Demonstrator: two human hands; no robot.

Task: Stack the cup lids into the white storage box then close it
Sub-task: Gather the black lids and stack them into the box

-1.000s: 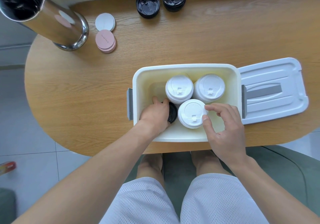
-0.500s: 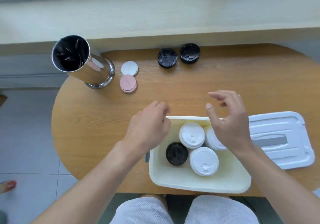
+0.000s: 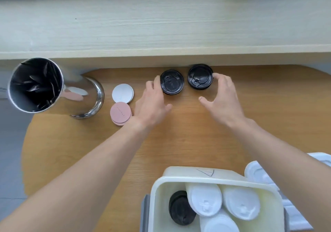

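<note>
The left hand [image 3: 152, 104], fingers relaxed, touches the left round black plastic cup lid [image 3: 172, 82]; the right hand [image 3: 222, 99], spread wide, touches the right black lid stack [image 3: 200, 76]. Nearer the person on the wooden tabletop [image 3: 179, 138], the white storage box [image 3: 206, 179] holds white lids [image 3: 204, 201].

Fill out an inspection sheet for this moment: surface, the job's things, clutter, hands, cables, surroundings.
Surface: oval wooden table.
Job's things: white storage box open at the near edge, holding white lid stacks and a black lid stack; its box lid lies to the right; two black lid stacks at the far edge.
Clutter: white discs, pink discs, steel canister.
Hands: left hand fingertips at the left black stack; right hand fingers at the right one; neither gripping yet.
Cables: nothing seen.
Surroundings: pale wooden ledge behind, tiled floor left.
</note>
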